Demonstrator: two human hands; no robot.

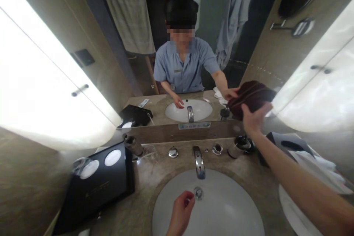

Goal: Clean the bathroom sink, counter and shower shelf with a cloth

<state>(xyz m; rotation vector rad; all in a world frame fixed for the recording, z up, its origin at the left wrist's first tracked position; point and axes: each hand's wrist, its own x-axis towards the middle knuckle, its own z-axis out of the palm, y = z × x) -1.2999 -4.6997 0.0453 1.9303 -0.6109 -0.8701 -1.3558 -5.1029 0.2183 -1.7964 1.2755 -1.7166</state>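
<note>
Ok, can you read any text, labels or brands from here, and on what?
Nothing reads clearly.
Plaque under the mirror, above the tap: printed line, too blurred to read.
Black tray: faint mark on its front, too faint to read.
Packet in the mirror: too small to read.
Name badge in the mirror: too small to read.

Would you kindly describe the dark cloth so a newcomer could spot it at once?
Start at the sink, then follow the right hand up to the mirror. The cloth is pressed against the glass there: dark brown and bunched, unlike the white towels lying on the counter.
</note>
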